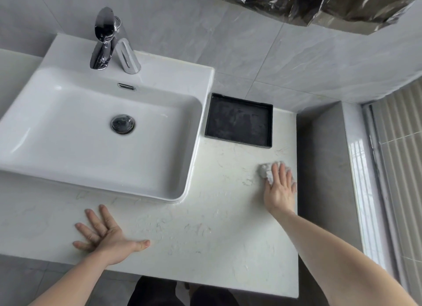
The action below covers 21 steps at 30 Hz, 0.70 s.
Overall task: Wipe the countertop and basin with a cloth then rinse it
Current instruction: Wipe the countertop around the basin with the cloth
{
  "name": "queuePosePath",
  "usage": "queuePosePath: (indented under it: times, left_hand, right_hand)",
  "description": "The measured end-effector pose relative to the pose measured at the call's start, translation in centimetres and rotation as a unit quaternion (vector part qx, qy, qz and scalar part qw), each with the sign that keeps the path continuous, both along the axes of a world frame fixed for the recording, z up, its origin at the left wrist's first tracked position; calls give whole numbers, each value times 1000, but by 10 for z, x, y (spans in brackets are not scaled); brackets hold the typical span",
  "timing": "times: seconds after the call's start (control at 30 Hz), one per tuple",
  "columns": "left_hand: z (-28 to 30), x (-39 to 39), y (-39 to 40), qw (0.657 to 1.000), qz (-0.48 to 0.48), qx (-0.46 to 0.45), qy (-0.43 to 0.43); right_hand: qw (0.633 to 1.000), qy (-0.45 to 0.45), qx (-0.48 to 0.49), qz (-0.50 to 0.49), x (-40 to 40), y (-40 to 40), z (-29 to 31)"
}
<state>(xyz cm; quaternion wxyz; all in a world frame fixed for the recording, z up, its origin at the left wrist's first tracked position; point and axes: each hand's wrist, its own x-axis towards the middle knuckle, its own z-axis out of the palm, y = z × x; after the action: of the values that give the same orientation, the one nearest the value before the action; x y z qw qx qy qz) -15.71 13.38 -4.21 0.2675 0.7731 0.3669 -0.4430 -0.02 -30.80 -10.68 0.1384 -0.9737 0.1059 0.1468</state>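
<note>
A white marbled countertop (205,225) carries a white rectangular basin (68,150) with a chrome drain (122,124) and a chrome faucet (104,38) at its back. My right hand (279,187) lies flat with straight fingers on a crumpled grey-white cloth (266,172), pressing it on the counter near the right edge. The cloth shows mostly to the left of and beyond my fingers. My left hand (105,235) rests palm down with fingers spread on the counter in front of the basin, holding nothing.
A black shallow tray (270,125) sits on the counter right of the basin, against the tiled wall. A grey ledge (324,168) borders the counter's right edge. A window sill and blinds (397,168) lie further right. Crinkled foil (319,2) hangs overhead.
</note>
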Motion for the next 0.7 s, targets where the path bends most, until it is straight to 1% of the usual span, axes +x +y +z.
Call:
queuePosePath:
  times: [0.1,0.2,0.27,0.33,0.4,0.43,0.5,0.57,0.7]
  left_hand:
    - [-2,-1,1,1000,-2,1,-1]
    - [-2,-2,0,1000,-1,5,3]
    - [-1,-1,0,1000,-4,8,5]
    - [1,0,-1,1000,-7,10,7]
    - [3,0,-2,1000,-6,9,8]
    - [3,0,-3,1000,-6,9,10]
    - [1,0,-2,1000,-5,10,13]
    - [0,0,-1,1000,-3,9,15]
    - [-1,0,-2,1000,-2,8,8]
  right_hand:
    - [999,-5,10,-32,1,-11,5]
    - [999,21,18,-42,3,13,10]
    - [999,36,25,-14,-2,32,11]
    - [998,38,24,40,-7,48,11]
    - [995,33,43,81,-8,62,11]
    - [994,28,58,86,-7,68,11]
    - [995,12,75,64,-3,77,10]
    - [998,2,53,36,-1,80,5]
    - [998,-13,14,62,-9,69,-6]
